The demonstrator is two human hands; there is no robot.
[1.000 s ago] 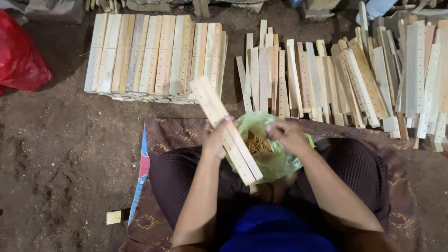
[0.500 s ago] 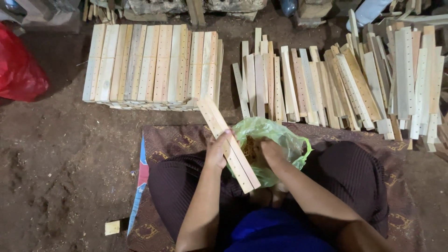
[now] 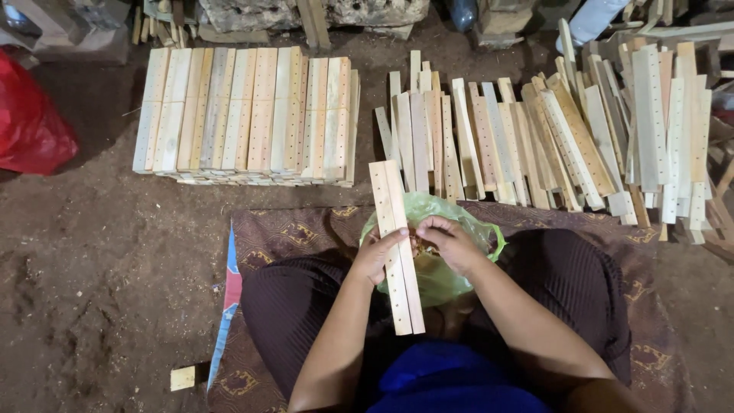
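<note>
My left hand (image 3: 376, 257) grips a pair of pale wooden slats with rows of small holes (image 3: 395, 243), held almost upright over my lap. My right hand (image 3: 447, 242) rests at the slats' right edge, fingers pinched together above a green plastic bag (image 3: 443, 283) that sits between my knees. Something small and brownish lies inside the bag under my fingers; what my right hand pinches is hidden.
A neat stack of drilled slats (image 3: 245, 115) lies ahead on the left. A loose spread of similar slats (image 3: 550, 130) fills the right. A red plastic bag (image 3: 30, 122) is far left. I sit on a patterned brown mat (image 3: 290, 229) on dirt ground, with a small wood offcut (image 3: 183, 378) beside it.
The slats in my left hand have swung from a leftward tilt to nearly upright. My right hand has come out of the bag up to the slats' edge.
</note>
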